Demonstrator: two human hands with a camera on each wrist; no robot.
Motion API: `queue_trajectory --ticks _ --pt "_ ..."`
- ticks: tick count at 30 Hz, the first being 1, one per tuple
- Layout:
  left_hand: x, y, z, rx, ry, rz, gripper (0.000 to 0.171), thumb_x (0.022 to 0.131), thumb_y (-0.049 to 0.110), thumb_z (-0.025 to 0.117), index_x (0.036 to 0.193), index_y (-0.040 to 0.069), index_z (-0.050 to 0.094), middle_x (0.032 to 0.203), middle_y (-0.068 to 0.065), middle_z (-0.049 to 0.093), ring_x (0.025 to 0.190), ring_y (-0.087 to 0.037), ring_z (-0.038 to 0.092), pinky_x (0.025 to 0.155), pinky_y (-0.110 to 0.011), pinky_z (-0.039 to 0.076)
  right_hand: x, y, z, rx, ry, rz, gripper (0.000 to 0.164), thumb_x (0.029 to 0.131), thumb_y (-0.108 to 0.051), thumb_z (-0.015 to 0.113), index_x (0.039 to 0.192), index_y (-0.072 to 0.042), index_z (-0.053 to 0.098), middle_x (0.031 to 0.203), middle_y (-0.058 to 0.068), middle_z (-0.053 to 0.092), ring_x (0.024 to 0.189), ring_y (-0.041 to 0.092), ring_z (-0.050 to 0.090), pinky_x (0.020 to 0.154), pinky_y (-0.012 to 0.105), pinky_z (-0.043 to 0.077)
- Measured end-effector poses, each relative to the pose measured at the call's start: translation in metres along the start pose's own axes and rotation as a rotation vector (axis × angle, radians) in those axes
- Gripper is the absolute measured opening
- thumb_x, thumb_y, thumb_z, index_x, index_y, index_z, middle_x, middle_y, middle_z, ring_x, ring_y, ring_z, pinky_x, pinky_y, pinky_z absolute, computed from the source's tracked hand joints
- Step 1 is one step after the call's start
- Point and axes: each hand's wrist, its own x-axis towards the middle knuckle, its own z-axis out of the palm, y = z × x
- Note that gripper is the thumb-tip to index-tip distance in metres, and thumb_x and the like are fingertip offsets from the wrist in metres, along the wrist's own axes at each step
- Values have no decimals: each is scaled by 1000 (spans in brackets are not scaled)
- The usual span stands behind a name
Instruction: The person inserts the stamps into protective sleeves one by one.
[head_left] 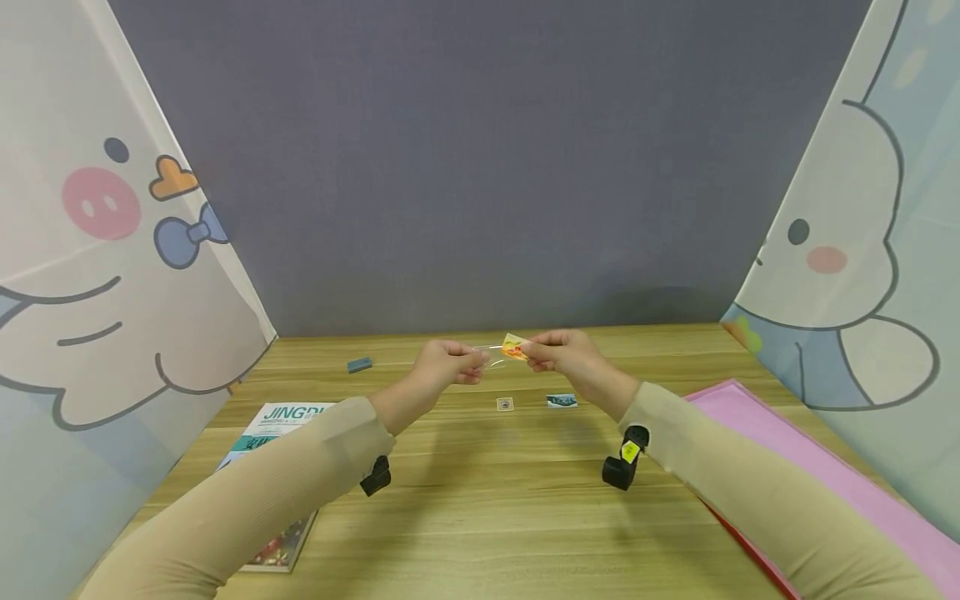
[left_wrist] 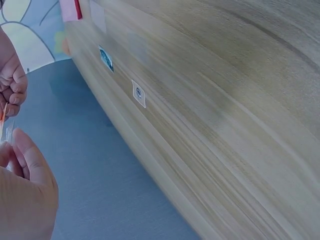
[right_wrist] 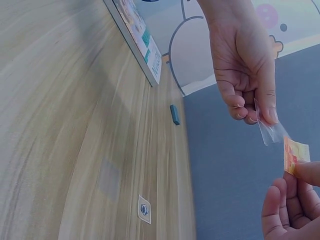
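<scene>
Both hands are raised over the far part of the table, facing each other. My left hand (head_left: 452, 363) pinches a small piece of clear plastic film (right_wrist: 272, 132) between thumb and fingers. My right hand (head_left: 564, 353) pinches a small flat orange-and-yellow printed piece (right_wrist: 296, 154) by its near end. In the right wrist view the film's far end meets or overlaps the printed piece; whether they are joined I cannot tell. On the table below lie a small square label with a round emblem (head_left: 505, 404) and a teal picture card (head_left: 562, 401).
A magazine or book (head_left: 258, 429) lies at the left, partly under my left forearm. Behind it is a small blue-grey block (head_left: 360, 365). At the right stands a pink tray with a red edge (head_left: 802, 467), partly behind my right sleeve. A dark grey panel (head_left: 480, 183) closes the table's far edge.
</scene>
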Motion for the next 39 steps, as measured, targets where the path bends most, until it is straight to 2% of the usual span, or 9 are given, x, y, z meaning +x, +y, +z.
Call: queue_trajectory --ticks 3,10,14,22,32,36,39 --pt "-1 1 0 4 1 2 17 89 10 71 97 -5 70 88 -8 71 68 -13 66 71 -26 61 0 0 0 -3 2 -1 24 93 -14 66 108 5 65 84 1 68 78 12 64 74 25 58" --pt "-1 1 3 -13 3 15 19 89 9 70 98 -7 70 86 -14 71 66 -13 66 69 -25 61 -2 1 0 -10 -10 -1 25 93 -15 67 108 6 65 86 4 69 79 14 64 73 25 58" --pt "0 2 4 -22 8 8 18 89 9 70 98 -7 70 83 -11 70 65 -13 65 68 -25 61 -2 2 -1 -21 -17 8 26 93 -15 67 108 6 65 86 4 69 79 15 64 73 24 58" --pt "2 0 6 -34 15 16 18 89 7 70 99 -8 69 99 -23 70 65 -12 65 69 -27 61 -1 6 -1 -39 -34 12 27 93 -13 67 108 9 63 83 2 66 75 12 63 75 26 58" --pt "4 -2 7 -32 30 14 15 88 7 71 93 -7 69 82 -10 71 66 -15 67 67 -28 62 -1 8 -2 -63 -60 13 29 92 -13 67 109 9 63 84 4 67 78 15 64 78 29 59" --pt "4 -2 7 -27 32 17 14 88 6 71 93 -6 69 83 -9 71 67 -16 67 66 -27 61 -1 8 -2 -71 -77 11 28 92 -12 67 109 10 63 83 4 67 77 15 64 75 27 58" --pt "3 -3 7 -23 26 24 14 88 6 71 95 -7 69 90 -13 72 63 -12 65 66 -26 61 -2 7 -2 -78 -95 11 28 92 -11 66 110 11 62 84 5 67 77 15 63 76 28 58"
